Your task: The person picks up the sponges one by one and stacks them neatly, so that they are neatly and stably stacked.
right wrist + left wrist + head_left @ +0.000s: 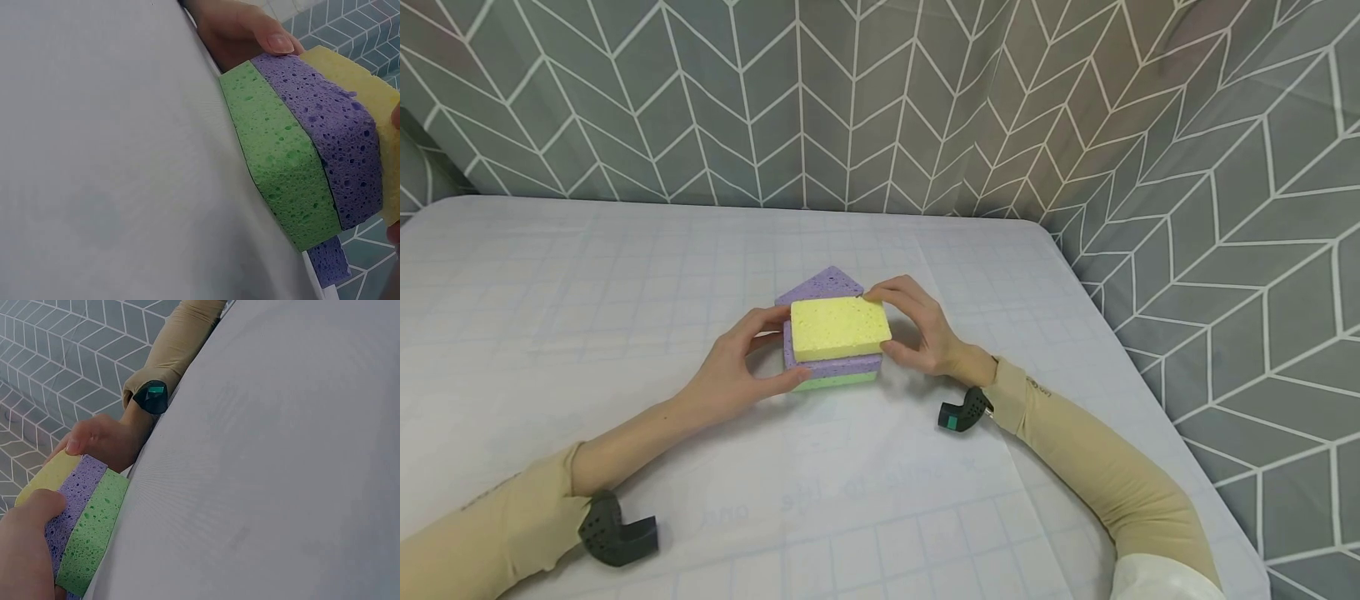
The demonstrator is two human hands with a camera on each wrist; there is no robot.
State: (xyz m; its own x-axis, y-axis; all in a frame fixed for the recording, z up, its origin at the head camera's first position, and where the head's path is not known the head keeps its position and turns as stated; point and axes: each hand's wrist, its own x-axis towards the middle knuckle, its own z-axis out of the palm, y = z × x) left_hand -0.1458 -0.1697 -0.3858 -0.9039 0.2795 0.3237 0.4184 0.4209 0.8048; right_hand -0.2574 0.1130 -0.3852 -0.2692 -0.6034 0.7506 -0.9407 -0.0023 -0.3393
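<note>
A small stack of sponges stands on the white table: a green sponge [837, 382] at the bottom, a purple sponge [842, 367] over it, a yellow sponge [840, 329] on top. My left hand [726, 371] holds the stack's left end, its thumb pressed against the purple sponge's near edge and its fingers behind. With fingers and thumb at its right end, my right hand [928, 333] pinches the yellow sponge. In the right wrist view the yellow sponge lies flush along the purple one. Behind the stack a second purple sponge [824, 285] shows one corner; the rest is hidden.
The white cloth-covered table [587, 267] has a faint printed grid. A grey curtain [820, 100] with white chevron lines hangs along its back and right edges. Black camera mounts [617, 533] sit on both wrists over beige sleeves.
</note>
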